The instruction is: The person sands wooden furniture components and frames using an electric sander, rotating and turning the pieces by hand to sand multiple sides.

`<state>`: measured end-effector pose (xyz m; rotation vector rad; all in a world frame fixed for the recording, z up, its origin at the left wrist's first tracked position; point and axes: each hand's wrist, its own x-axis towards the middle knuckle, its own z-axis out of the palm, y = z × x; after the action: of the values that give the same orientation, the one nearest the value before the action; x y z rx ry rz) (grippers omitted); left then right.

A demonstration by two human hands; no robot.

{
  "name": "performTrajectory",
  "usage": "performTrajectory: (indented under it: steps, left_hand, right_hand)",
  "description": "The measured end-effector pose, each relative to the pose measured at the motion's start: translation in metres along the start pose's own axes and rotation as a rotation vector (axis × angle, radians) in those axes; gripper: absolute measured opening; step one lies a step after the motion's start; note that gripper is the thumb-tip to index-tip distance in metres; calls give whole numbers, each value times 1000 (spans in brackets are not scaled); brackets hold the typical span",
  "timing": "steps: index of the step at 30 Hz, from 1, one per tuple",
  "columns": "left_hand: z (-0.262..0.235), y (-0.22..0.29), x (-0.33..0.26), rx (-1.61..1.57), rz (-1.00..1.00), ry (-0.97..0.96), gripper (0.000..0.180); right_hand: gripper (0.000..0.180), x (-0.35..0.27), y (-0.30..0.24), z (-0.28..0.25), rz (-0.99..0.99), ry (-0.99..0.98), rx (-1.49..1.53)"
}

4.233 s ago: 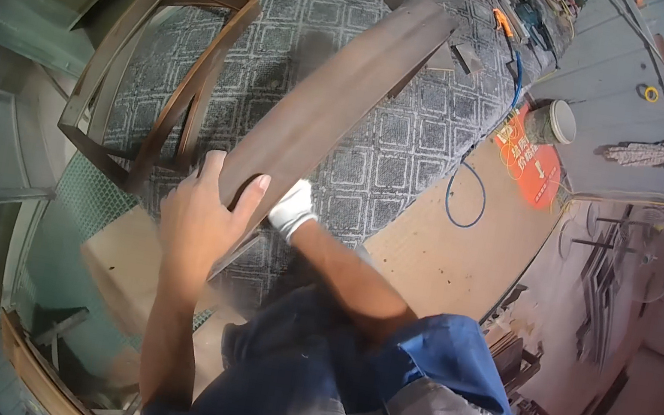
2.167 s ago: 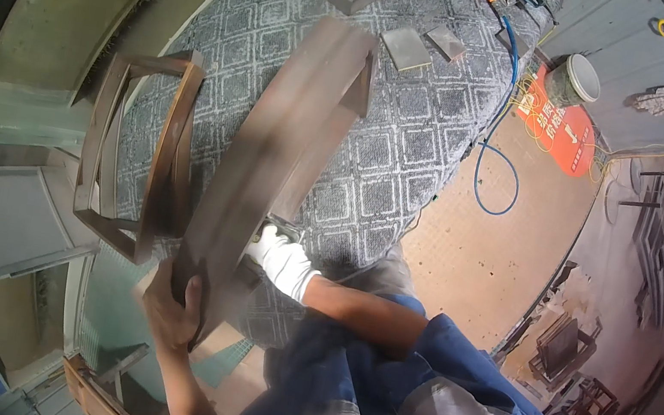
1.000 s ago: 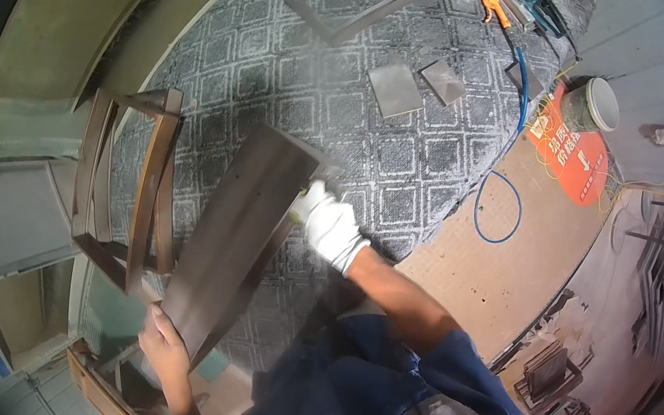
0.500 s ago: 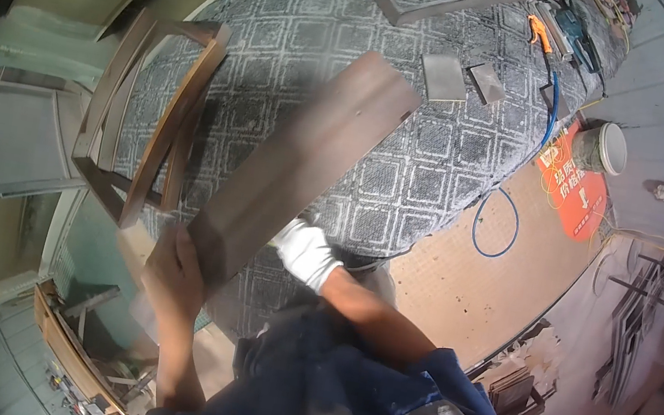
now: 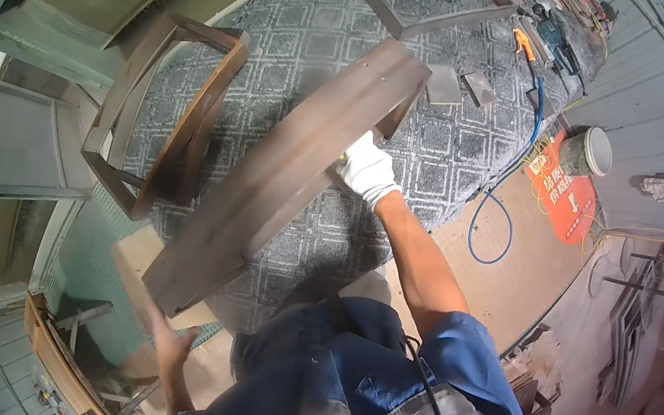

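Head view: between the two hands and past the right one slants a long brown wooden piece point(image 5: 285, 174), its near end beside the left hand point(image 5: 171, 337) and its far end ahead of the right hand point(image 5: 367, 170). Its broad upper face is a dull greyish brown, with paler streaks running lengthwise down the middle and darker bands along them. One small mark shows near the far end, and the near end finishes in a darker edge. Along the side toward the right hand a second, narrower face drops away, and at the far end a shorter dark part juts downward, so it is more than a flat board. The left hand is bare and blurred, thumb standing away from the fingers just below the near end; whether it grips the wood cannot be told. The right hand wears a white glove and sits against the piece's right-hand edge, its fingertips partly hidden there, so what they close on, if anything, cannot be told. Beneath lies a grey patterned cloth point(image 5: 453, 153). Ahead of the left hand, leftward of the piece, stands an open brown frame point(image 5: 193, 112). Beyond the right hand are two small grey plates point(image 5: 445, 87), and farther to its right an orange-handled tool point(image 5: 524, 44) joins a blue hose point(image 5: 538, 105).
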<state>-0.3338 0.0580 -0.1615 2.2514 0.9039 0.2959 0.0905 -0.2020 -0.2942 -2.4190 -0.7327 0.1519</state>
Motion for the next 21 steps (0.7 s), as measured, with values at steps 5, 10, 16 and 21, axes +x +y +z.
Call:
performTrajectory:
  steps: [5, 10, 16, 21]
  left_hand:
    - [38, -72, 24, 22, -5, -350, 86]
    - [65, -129, 31, 524, 581, -236, 56]
    - [21, -12, 49, -34, 399, -166, 30]
    - [-47, 46, 93, -135, 701, 124, 96]
  right_hand:
    - [34, -51, -74, 28, -59, -155, 145]
    - [46, -103, -122, 91, -225, -284, 162]
    - [52, -116, -139, -16, -70, -384, 210]
    - [58, -132, -114, -107, -93, -169, 321]
